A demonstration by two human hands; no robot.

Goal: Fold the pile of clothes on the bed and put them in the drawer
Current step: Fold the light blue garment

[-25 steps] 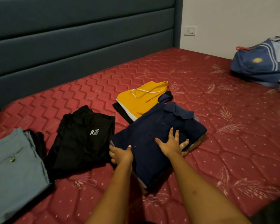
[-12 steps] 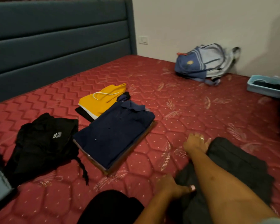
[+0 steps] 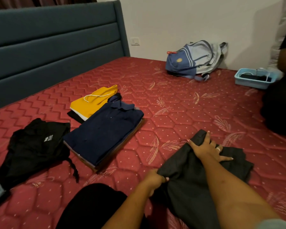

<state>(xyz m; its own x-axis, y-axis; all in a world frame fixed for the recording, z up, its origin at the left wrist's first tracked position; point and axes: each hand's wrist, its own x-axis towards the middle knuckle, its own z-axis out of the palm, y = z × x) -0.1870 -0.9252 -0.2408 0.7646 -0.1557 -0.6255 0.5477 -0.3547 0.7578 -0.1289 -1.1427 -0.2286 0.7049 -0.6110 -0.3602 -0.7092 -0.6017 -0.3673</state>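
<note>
Garment [image 3: 186,166] — left hand [image 3: 155,180] pinches, right hand [image 3: 206,148] presses.

- I read the mattress [image 3: 172,113] as quilted red cloth with a faint sheen.
- The headboard [image 3: 56,47] is padded, matt blue-grey fabric.
- The grey garment [image 3: 188,187] looks like smooth, matt woven cloth.
- The navy shirt [image 3: 102,133] and yellow top [image 3: 92,103] are soft, matt cloth.
- The basket [image 3: 253,83] is smooth pale-blue plastic.
- The backpack [image 3: 193,61] is woven cloth, slightly shiny.
- The wall [image 3: 188,22] is flat, matt paint.
</note>
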